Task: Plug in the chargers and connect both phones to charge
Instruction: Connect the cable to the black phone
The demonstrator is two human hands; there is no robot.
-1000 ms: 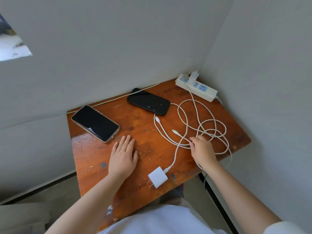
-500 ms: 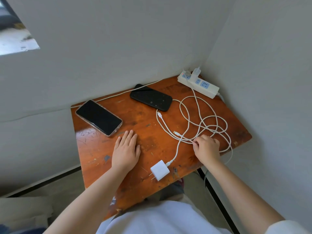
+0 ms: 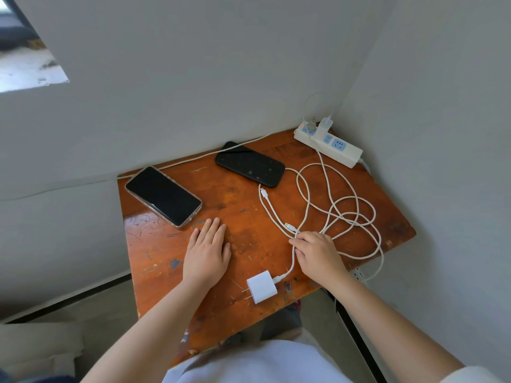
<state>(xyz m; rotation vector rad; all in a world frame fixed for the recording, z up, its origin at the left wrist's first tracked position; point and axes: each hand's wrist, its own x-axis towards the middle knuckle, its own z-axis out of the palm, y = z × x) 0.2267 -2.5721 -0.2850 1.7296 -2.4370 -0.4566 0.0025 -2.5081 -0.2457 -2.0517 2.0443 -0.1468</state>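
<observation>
Two dark-screened phones lie flat, unplugged: clear-cased phone [image 3: 163,195] left, black phone [image 3: 250,163] behind. White charger brick [image 3: 262,286] sits unplugged near the front edge, its tangled cables [image 3: 334,214] looping right toward the power strip [image 3: 329,143].

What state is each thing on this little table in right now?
Power strip: one charger in it, spare sockets.
White charger: unplugged, lying loose.
Clear-cased phone: screen dark, no cable.
Black phone: screen dark, no cable.
Left hand: flat on table.
Right hand: gripping white cable.
</observation>
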